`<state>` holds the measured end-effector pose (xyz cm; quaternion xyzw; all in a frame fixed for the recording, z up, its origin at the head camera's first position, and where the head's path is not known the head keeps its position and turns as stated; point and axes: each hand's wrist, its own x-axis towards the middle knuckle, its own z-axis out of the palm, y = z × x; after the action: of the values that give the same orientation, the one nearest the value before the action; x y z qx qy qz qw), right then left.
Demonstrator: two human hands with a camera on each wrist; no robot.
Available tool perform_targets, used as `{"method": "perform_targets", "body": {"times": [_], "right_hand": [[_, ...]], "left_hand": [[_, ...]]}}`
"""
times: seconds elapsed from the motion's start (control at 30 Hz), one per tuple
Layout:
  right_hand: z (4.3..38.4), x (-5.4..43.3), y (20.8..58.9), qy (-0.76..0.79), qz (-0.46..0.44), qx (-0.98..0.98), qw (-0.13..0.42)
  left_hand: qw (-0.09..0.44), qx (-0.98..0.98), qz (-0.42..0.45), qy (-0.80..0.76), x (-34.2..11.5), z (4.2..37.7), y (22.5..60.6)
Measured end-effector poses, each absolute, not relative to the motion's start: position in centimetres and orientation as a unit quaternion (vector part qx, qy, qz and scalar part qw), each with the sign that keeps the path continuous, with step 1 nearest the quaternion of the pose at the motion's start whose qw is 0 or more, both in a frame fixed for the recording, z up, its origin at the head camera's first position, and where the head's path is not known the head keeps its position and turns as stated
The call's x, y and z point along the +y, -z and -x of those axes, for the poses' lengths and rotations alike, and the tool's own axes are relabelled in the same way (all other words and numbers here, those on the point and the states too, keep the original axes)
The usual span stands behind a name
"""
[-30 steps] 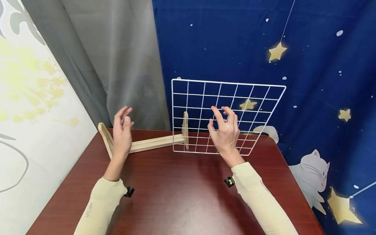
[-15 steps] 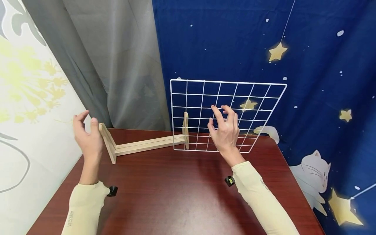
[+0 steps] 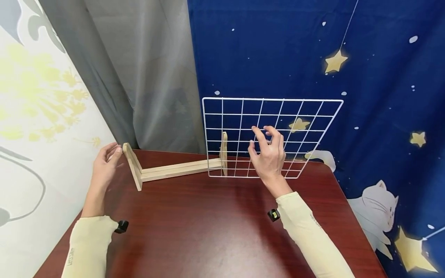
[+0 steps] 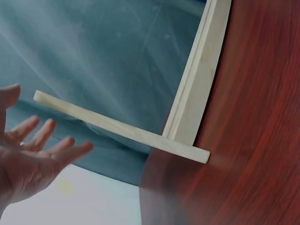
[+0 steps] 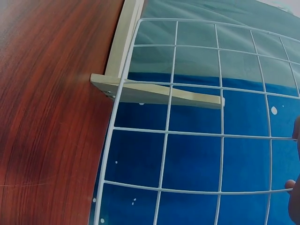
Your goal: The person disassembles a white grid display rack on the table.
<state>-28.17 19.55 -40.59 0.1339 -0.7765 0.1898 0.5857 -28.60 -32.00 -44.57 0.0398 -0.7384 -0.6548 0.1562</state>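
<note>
A white wire grid panel [image 3: 240,114] stands nearly upright over the back of the table. My right hand [image 3: 271,156] grips its wires with bent fingers, and two fingertips [image 5: 291,184] show at a wire in the right wrist view. Behind the panel's left part is one end of a wooden stand [image 3: 180,169], a pale crossbar between two upright end boards. My left hand [image 3: 106,160] is beside the stand's left end board [image 3: 133,166], thumb close to its top. In the left wrist view that hand [image 4: 35,164] has its fingers spread, with a gap to the board.
The dark red-brown table [image 3: 194,224] reaches back to a grey curtain [image 3: 163,77] and a blue star-printed curtain [image 3: 278,50]. A white patterned wall or cloth [image 3: 45,116] borders the left side, close to my left hand.
My left hand has moved left, past the stand's left end board, then in toward the board's top from outside. The right hand and grid panel have barely moved.
</note>
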Motion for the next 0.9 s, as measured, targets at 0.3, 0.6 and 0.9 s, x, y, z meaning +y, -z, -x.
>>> {"method": "perform_targets", "body": {"times": [0.3,0.6,0.9], "right_hand": [[28.0,19.8,41.1,-0.195,-0.138,-0.771,0.59],[28.0,19.6,41.0,-0.22,-0.141,-0.762,0.592],[28.1,20.1,40.7,-0.233,-0.138,-0.758,0.594]], "left_hand": [[0.123,-0.793,-0.001,0.596,-32.8,29.9,45.4],[0.025,-0.739,0.069,0.67,-34.5,31.2,46.8],[0.031,-0.727,0.114,0.676,-34.6,31.8,48.2]]}}
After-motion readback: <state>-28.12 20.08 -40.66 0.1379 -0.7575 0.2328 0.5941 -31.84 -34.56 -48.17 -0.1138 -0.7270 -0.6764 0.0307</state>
